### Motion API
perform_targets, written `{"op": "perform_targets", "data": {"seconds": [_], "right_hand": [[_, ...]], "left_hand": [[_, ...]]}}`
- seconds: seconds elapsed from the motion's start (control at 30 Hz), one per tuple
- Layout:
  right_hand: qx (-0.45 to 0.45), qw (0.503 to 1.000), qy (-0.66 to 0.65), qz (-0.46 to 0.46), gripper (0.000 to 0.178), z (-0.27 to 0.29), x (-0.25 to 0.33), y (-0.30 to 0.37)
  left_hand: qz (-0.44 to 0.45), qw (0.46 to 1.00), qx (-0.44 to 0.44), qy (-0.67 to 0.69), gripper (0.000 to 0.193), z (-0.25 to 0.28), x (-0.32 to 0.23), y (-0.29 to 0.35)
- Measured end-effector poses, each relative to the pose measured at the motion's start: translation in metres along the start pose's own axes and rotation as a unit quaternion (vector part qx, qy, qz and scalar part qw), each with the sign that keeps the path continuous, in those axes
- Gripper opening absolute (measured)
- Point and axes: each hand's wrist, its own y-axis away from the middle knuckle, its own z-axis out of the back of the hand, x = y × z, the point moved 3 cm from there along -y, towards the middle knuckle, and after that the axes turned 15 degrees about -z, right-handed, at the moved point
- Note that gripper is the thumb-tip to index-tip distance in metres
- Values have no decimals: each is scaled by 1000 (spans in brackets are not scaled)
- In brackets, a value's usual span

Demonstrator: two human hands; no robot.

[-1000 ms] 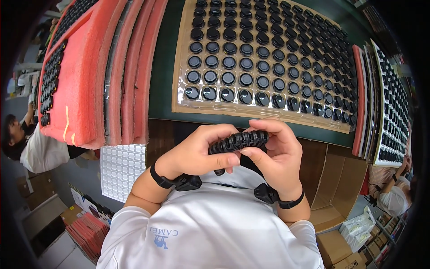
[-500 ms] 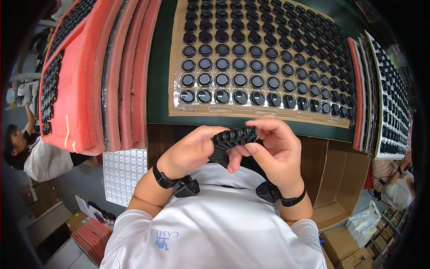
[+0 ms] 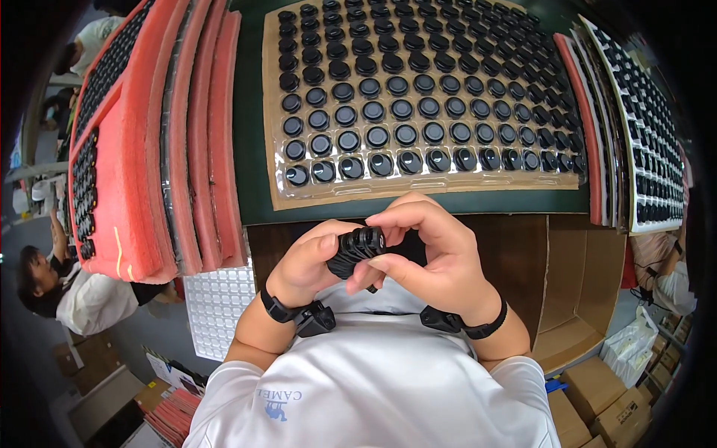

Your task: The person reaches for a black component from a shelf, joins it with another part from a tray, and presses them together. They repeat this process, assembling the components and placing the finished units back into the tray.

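Observation:
Close to my body, a row of thin black ring-shaped parts [image 3: 354, 252], pressed together, is gripped in my left hand [image 3: 300, 263], its thumb along the near side. My right hand [image 3: 442, 254] curves round the row's right end, its index finger and thumb closed on the end parts. The far side of the row and some fingertips are hidden. Just beyond my hands lies a clear plastic tray [image 3: 441, 182] on cardboard, holding many round black lens-like pieces. Those in the nearest row look glossy; those behind show flat grey tops.
A dark green table [image 3: 254, 179] carries the tray. Tall pink foam sheets [image 3: 153, 246] holding black parts stand at the left; more layered trays [image 3: 631, 157] stand at the right. Below the table edge sits an open cardboard box [image 3: 571, 328]. Another person [image 3: 89, 299] is at the far left.
Both hands, with the black parts, have shifted slightly left and down. The row looks shorter and more bunched, and the view has turned a little, so the tray appears further left.

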Motion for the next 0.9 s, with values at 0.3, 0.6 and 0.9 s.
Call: {"op": "perform_targets", "data": {"seconds": [0.3, 0.6, 0.9], "right_hand": [[0, 985, -110, -131, 24, 4, -26, 5], [91, 950, -179, -240, 28, -13, -37, 3], [16, 983, -130, -131, 37, -11, -27, 3]], "left_hand": [[-132, 987, -37, 90, 63, -3, -20, -13], [-295, 951, 0, -97, 68, -3, -28, -24], [-276, 957, -85, -16, 65, 2, -18, -22]]}}
